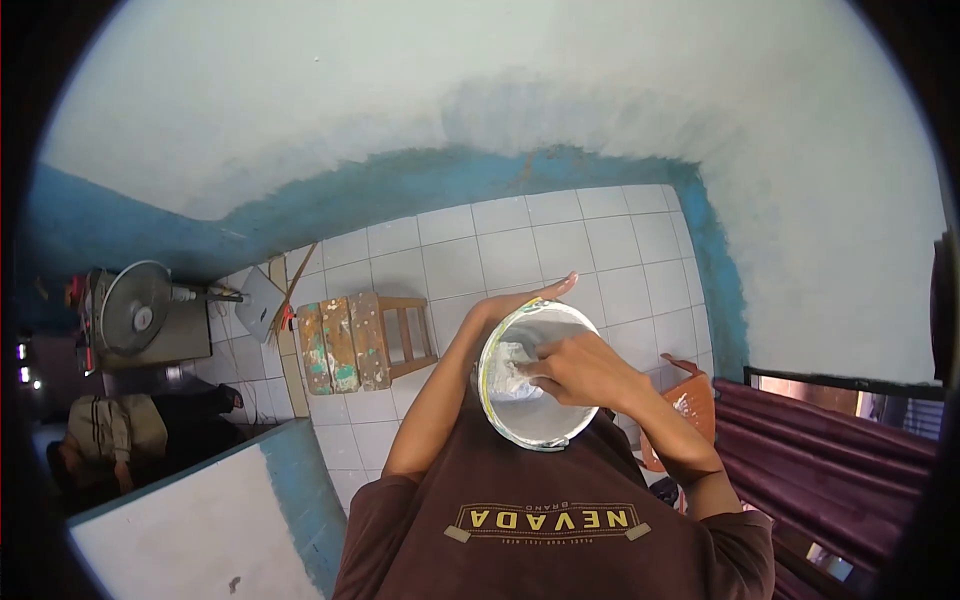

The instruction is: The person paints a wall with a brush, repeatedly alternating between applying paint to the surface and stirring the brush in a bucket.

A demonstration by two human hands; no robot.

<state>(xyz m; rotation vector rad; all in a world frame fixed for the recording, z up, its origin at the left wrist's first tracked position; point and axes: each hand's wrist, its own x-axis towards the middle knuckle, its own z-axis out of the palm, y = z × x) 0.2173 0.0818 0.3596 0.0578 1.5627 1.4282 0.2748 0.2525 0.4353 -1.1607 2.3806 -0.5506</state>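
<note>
A white bucket (492, 418) with a yellow-streaked rim is held close to the chest, its mouth facing up. My left hand (530, 297) reaches round the far side of the bucket and holds it, with the fingertips showing past the rim. Inside the mouth, my right hand (585, 372) has its fingers bent together, closed on something I cannot make out. Whitish material (512, 372) lies at these fingertips, against the inside of the bucket.
A paint-stained wooden stool (345, 343) stands on the tiled floor (505, 240) to the left. Behind it are a fan (138, 308) and a person (118, 430) on the floor. An orange chair (692, 412) and purple curtain (810, 450) are right. A blue-and-white wall (430, 172) stands ahead.
</note>
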